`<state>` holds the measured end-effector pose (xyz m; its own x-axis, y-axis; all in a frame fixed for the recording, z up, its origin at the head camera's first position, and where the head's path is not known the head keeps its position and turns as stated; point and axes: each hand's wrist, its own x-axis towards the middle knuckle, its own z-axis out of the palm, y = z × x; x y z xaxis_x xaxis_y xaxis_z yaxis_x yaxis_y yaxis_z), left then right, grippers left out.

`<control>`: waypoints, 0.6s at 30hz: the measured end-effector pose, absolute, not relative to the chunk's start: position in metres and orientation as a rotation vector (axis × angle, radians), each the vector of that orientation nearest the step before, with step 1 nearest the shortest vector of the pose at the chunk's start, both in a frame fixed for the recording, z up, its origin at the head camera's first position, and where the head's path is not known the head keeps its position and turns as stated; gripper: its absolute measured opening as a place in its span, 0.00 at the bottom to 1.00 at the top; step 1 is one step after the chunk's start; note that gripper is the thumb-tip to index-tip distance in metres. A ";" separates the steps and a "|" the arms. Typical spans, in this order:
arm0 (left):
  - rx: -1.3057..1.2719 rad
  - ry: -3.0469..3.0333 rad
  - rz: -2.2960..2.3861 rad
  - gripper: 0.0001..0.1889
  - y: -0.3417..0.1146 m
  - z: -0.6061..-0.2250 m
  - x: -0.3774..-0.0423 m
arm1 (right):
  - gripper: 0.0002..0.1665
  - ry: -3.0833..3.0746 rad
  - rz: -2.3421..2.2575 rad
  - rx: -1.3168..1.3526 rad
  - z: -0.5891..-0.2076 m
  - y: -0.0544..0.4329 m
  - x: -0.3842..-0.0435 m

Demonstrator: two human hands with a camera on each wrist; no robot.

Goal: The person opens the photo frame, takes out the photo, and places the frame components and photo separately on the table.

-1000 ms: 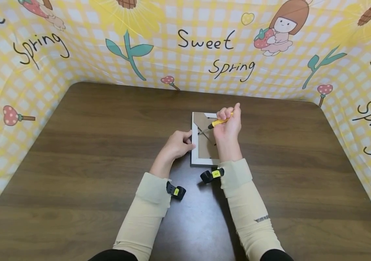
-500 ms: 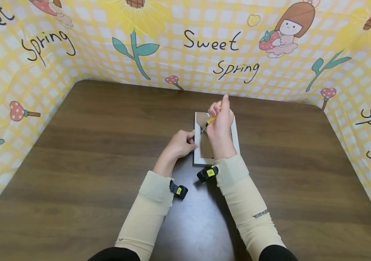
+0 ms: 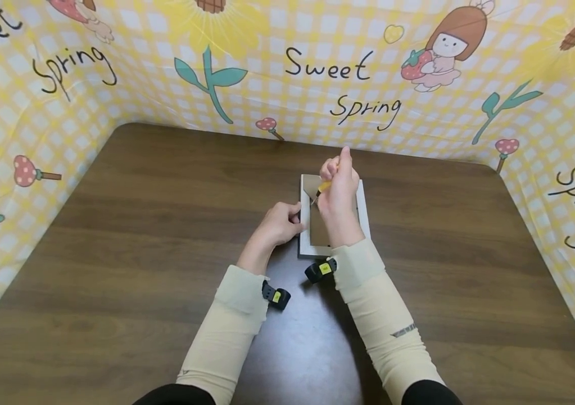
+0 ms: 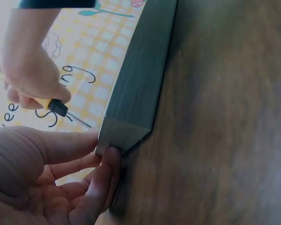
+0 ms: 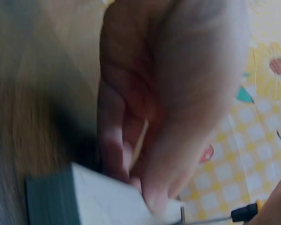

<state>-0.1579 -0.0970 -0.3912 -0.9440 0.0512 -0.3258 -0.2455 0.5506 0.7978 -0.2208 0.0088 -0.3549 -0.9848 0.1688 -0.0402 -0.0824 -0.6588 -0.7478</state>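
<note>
A white-backed picture frame (image 3: 305,239) with a brown backing board (image 3: 318,228) lies on the table. Its left edge is pinched by my left hand (image 3: 281,222) between thumb and fingers. The frame's grey-green side (image 4: 139,70) shows large in the left wrist view. My right hand (image 3: 340,197), above the board, grips a screwdriver (image 3: 324,187) with a yellow handle and black collar. Its thin metal shaft (image 4: 78,119) slants down toward the frame's inner left edge, close to my left thumb. My right hand and wrist cover part of the board.
The brown wooden table (image 3: 166,225) spreads out on both sides. A yellow checked cloth (image 3: 247,90) printed with flowers and lettering stands around its back and sides. Each wrist carries a small black camera (image 3: 277,296).
My right hand has swung left over the frame with the screwdriver, whose handle now stands nearer the frame's left edge. My left hand keeps its grip on the frame. The head view has shifted slightly.
</note>
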 end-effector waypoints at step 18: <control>-0.226 2.517 1.345 0.31 -0.090 -0.391 -0.154 | 0.42 -0.863 3.056 -0.383 -0.355 0.080 -0.243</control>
<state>-0.1543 -0.0903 -0.3909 -0.9491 -0.0067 -0.3148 -0.2654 0.5551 0.7883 -0.2434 0.0800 -0.3546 -0.9698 0.0100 -0.2439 0.1190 -0.8529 -0.5083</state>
